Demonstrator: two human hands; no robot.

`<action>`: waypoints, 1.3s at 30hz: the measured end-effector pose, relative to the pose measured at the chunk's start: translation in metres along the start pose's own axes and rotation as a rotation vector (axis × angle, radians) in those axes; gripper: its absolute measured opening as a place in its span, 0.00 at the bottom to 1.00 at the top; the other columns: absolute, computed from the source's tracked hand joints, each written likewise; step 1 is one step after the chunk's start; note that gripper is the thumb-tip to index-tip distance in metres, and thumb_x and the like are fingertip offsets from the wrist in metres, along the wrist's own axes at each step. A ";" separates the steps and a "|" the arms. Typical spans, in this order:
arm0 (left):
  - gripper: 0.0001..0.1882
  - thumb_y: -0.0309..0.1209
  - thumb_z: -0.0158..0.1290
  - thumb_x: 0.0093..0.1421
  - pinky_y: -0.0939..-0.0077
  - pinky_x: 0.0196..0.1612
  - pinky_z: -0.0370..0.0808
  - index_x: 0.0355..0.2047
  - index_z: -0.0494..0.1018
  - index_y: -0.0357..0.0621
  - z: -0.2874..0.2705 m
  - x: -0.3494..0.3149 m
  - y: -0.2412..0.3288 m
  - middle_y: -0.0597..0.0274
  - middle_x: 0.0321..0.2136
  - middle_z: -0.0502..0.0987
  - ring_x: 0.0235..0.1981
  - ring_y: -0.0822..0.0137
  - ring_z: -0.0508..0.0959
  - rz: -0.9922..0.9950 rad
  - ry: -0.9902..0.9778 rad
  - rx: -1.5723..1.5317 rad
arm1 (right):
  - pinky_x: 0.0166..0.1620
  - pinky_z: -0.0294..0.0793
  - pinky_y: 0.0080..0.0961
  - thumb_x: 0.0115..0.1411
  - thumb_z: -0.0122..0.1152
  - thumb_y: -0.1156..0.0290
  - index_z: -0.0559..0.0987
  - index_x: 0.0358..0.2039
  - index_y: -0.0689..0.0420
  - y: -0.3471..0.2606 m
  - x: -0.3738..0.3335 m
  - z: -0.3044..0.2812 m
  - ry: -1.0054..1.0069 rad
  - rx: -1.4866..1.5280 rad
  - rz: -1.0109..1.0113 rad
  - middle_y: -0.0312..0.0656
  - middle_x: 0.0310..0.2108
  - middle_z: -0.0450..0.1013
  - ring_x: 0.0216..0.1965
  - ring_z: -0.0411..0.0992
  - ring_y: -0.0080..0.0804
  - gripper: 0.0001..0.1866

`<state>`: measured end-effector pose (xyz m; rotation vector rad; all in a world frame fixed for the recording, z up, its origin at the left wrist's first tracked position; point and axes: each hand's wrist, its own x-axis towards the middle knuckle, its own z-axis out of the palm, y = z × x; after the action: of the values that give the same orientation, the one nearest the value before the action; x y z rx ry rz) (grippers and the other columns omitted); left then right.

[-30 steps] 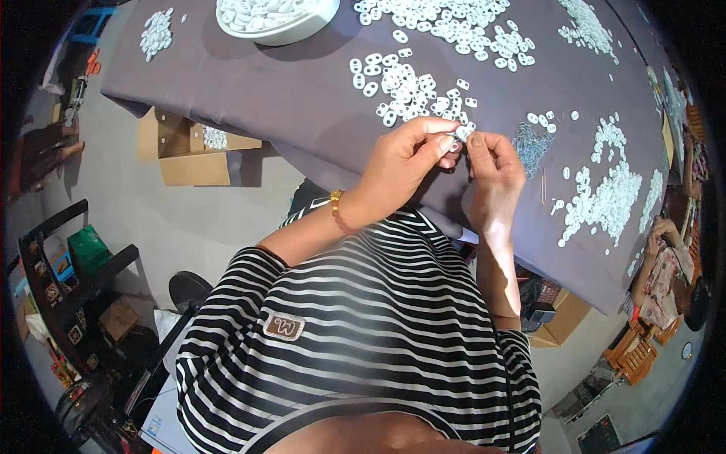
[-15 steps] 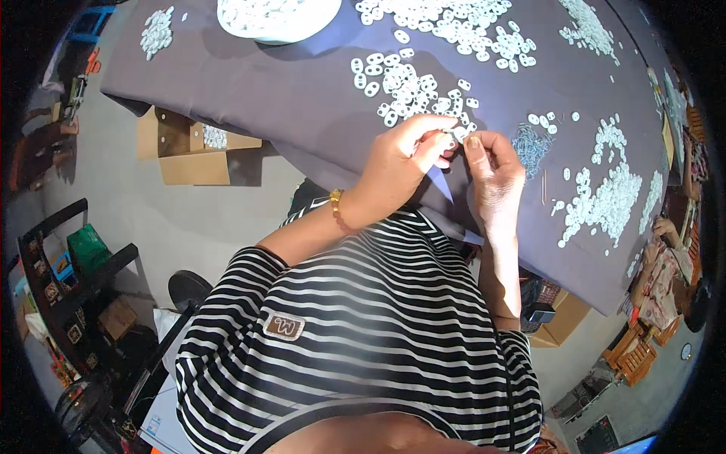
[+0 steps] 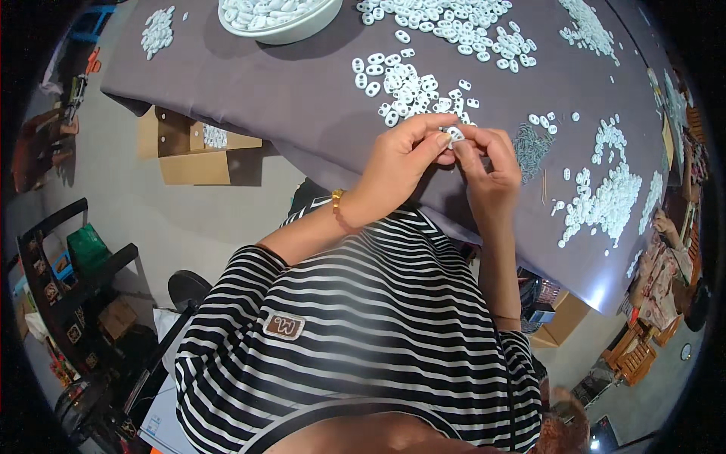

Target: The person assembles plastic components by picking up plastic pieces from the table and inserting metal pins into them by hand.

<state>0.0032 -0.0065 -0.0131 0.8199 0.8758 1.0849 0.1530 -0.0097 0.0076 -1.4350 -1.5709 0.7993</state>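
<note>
The white two-hole oval piece (image 3: pixel 454 135) is up b/w the fingertips of both hands, just off the near edge of the big pile, and from my end it now shows its broad face, w/ two dark holes; half a sec ago it was mostly masked by fingers. L hand (image 3: pixel 395 164) has it pinched b/w thumb and forefinger, so that grip is grasping the pc. R hand (image 3: pixel 493 168) has swung in from the side, thumb and forefinger now at the pc's right edge; can't tell if its grip is clenched on it or just touching. I'd read that as two-handed work on the one pc, w/ L hand holding steady. Pc looks glossy, smooth, rounded at the ends, same kind as the loose pile of two-hole pieces (image 3: pixel 408 89) just beyond. To the right, a tangle of small grey bits (image 3: pixel 533 153), too fine to ID, then a thin stick (image 3: pixel 543 187) and a heap of small white parts (image 3: pixel 614 198), all on the cloth-covered counter (image 3: pixel 280 94). Far side, approx. upper left: a white bowl (image 3: pixel 299 32) full of white pcs.
</note>
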 end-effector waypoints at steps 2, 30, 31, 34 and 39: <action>0.17 0.24 0.48 0.67 0.77 0.45 0.78 0.55 0.69 0.31 -0.003 0.002 0.001 0.56 0.40 0.78 0.39 0.71 0.79 -0.077 -0.027 -0.096 | 0.36 0.70 0.23 0.55 0.64 0.77 0.80 0.40 0.59 -0.001 0.000 0.000 -0.025 -0.026 -0.008 0.38 0.33 0.72 0.30 0.71 0.25 0.11; 0.12 0.25 0.46 0.68 0.78 0.45 0.79 0.49 0.70 0.31 -0.003 -0.002 0.001 0.56 0.42 0.78 0.41 0.71 0.79 -0.006 -0.083 -0.134 | 0.50 0.60 0.34 0.55 0.63 0.66 0.81 0.41 0.53 0.005 -0.004 -0.003 -0.015 -0.520 -0.336 0.36 0.33 0.75 0.39 0.71 0.33 0.13; 0.12 0.25 0.47 0.68 0.79 0.44 0.79 0.49 0.70 0.31 -0.004 -0.002 0.000 0.55 0.42 0.78 0.40 0.71 0.79 0.008 -0.086 -0.122 | 0.50 0.60 0.34 0.55 0.63 0.66 0.81 0.42 0.53 0.006 -0.004 -0.003 -0.004 -0.514 -0.355 0.36 0.34 0.75 0.39 0.71 0.33 0.14; 0.13 0.25 0.47 0.68 0.79 0.44 0.79 0.50 0.70 0.31 -0.005 -0.002 0.002 0.55 0.41 0.78 0.40 0.71 0.79 0.030 -0.094 -0.083 | 0.50 0.59 0.34 0.55 0.63 0.65 0.81 0.42 0.53 0.003 -0.004 -0.005 -0.030 -0.579 -0.327 0.35 0.34 0.76 0.39 0.71 0.31 0.14; 0.12 0.25 0.48 0.67 0.79 0.43 0.79 0.48 0.71 0.32 -0.008 -0.001 0.002 0.57 0.39 0.78 0.39 0.72 0.80 0.062 -0.128 -0.080 | 0.48 0.60 0.33 0.54 0.64 0.64 0.80 0.43 0.53 0.002 -0.002 -0.005 -0.050 -0.665 -0.364 0.33 0.33 0.76 0.38 0.71 0.29 0.15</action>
<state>-0.0053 -0.0061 -0.0141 0.8441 0.6996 1.1023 0.1579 -0.0122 0.0076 -1.4987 -2.1765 0.0874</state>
